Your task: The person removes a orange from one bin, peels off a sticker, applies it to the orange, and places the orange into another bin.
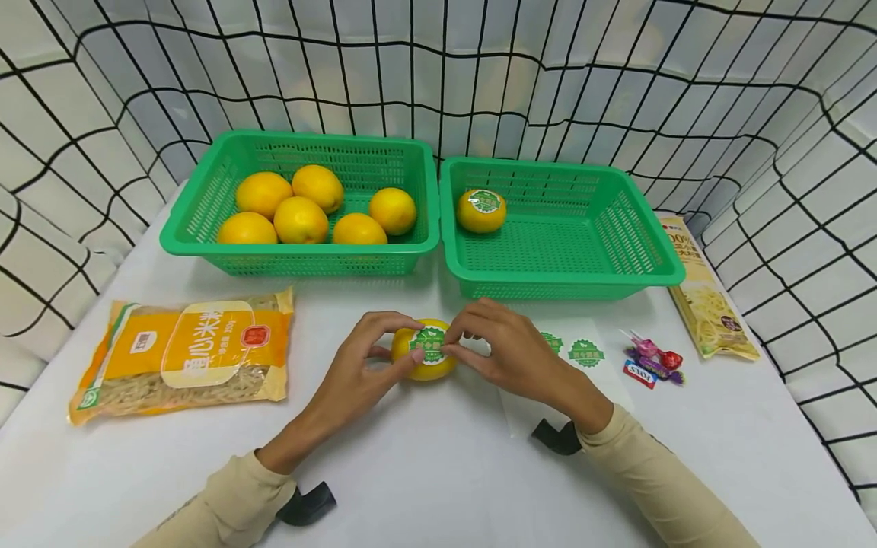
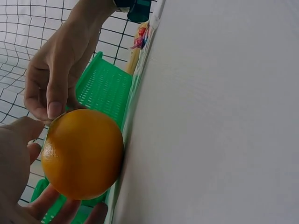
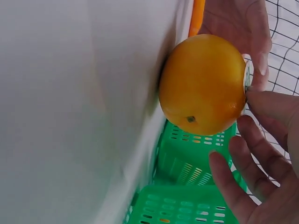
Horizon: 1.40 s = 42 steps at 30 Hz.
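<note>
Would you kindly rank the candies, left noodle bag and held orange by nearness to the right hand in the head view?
1. Held orange, just left of the right hand.
2. Candies, to the right.
3. Left noodle bag, farther left.

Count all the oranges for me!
8: six oranges in the left basket, one stickered orange in the right basket, another orange in the left hand. Others may be hidden.

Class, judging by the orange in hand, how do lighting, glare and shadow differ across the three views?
Head view: brightest, the orange fairly evenly lit; left wrist view: dimmer overall, a small glint on the orange's left side; right wrist view: also dim, with a soft shadow on the white table surface beside the orange.
</note>
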### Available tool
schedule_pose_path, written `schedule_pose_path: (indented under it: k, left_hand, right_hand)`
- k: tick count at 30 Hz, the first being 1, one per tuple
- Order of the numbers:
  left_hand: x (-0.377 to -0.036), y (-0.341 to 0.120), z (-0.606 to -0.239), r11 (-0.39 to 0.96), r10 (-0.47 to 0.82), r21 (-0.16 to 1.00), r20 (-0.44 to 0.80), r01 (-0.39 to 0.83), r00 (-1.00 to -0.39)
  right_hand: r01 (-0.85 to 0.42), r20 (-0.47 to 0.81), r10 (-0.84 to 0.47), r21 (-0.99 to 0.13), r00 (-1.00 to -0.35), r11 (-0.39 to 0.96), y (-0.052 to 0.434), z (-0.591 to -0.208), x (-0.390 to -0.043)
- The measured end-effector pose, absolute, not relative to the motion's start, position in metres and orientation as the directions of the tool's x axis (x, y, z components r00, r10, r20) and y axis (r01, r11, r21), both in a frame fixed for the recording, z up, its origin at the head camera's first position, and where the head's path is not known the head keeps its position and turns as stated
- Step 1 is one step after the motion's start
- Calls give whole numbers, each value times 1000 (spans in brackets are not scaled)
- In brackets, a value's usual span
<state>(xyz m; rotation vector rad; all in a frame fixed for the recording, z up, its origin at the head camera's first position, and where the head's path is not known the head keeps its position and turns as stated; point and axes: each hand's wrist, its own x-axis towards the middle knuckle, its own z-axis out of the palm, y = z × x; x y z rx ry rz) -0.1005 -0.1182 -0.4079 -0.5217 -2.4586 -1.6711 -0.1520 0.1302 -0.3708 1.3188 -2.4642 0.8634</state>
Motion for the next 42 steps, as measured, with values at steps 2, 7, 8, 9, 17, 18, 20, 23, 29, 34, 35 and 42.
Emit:
schedule_pose_path:
  k: [2, 7, 8, 9, 17, 18, 20, 23, 29, 34, 35, 42]
  left_hand:
    - [-101, -118, -409, 334, 218, 868, 308, 367, -926]
    - [-100, -117, -409, 362, 212, 840, 350, 405, -913]
    - [-99, -117, -409, 367, 208, 835, 355, 409, -911]
    - [-99, -117, -408, 373, 205, 832, 358, 411, -911]
    - [-97, -117, -407, 372, 214, 827, 365, 421, -906]
    - [-97, -118, -407, 368, 216, 829, 364, 421, -906]
    - [-97, -118, -407, 359, 220, 833, 362, 421, -906]
    - [-97, -118, -407, 346, 214, 843, 357, 412, -909]
    - [-96, -119, -405, 298, 177, 898, 281, 324, -943]
    - [-95, -117, -404, 227, 134, 966, 97, 125, -986]
    - [-95, -117, -404, 215, 129, 972, 73, 100, -989]
    - [-96, -116, -400, 201, 131, 978, 33, 59, -991]
  right_hand:
    - [-814, 454, -682, -413, -573, 408, 130, -372, -153]
    - [-802, 459, -669, -452, -584, 390, 129, -376, -154]
    - [-796, 453, -668, -461, -591, 392, 129, -377, -154]
    - [-787, 444, -665, -473, -601, 396, 129, -378, -154]
    - [-704, 373, -621, -547, -689, 452, 125, -380, -149]
    - [-700, 370, -616, -542, -695, 465, 124, -380, -148]
    - [-692, 362, -608, -533, -707, 487, 123, -381, -146]
    - [-667, 333, -598, -545, -729, 508, 122, -381, -144]
    - [-579, 253, -560, -609, -789, 542, 118, -382, -140]
    - [-541, 206, -547, -617, -811, 571, 116, -384, -139]
    - [-545, 204, -551, -611, -809, 574, 116, -384, -138]
    - [-619, 194, -617, -498, -763, 608, 116, -379, -142]
